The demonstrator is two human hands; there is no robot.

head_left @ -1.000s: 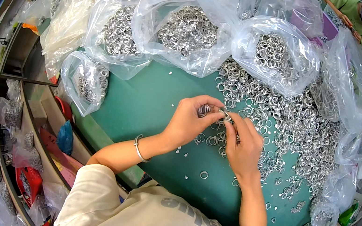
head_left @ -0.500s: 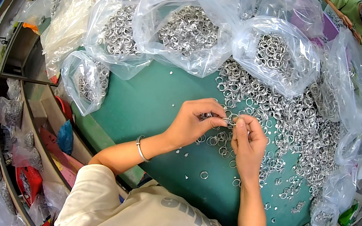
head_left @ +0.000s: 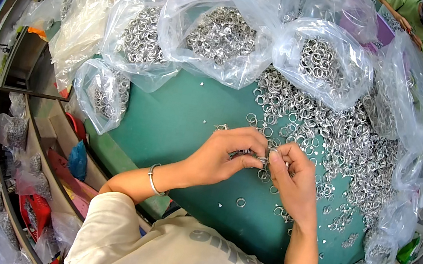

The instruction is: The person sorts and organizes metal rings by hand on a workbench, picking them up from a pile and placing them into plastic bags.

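Observation:
My left hand (head_left: 230, 154) is closed, pinching silvery metal rings (head_left: 261, 158) between thumb and fingers, with more of them tucked in the palm. My right hand (head_left: 293, 175) meets it at the fingertips and pinches a ring there too; the exact parts gripped are partly hidden by the fingers. Both hands are above the green tabletop (head_left: 171, 109). Just beyond and to the right lies a wide heap of loose metal rings (head_left: 342, 147). One single ring (head_left: 241, 202) lies near me on the green surface.
Open plastic bags of metal parts line the far side: a middle bag (head_left: 221, 37), a right bag (head_left: 324, 64) and a small left bag (head_left: 104, 95). Shelves with a red bin (head_left: 34, 214) stand at left. A person in green (head_left: 419, 24) is at the far right.
Both hands have shifted slightly toward me, with the right hand also moving a little to the right. The fingertips are closer together around the rings.

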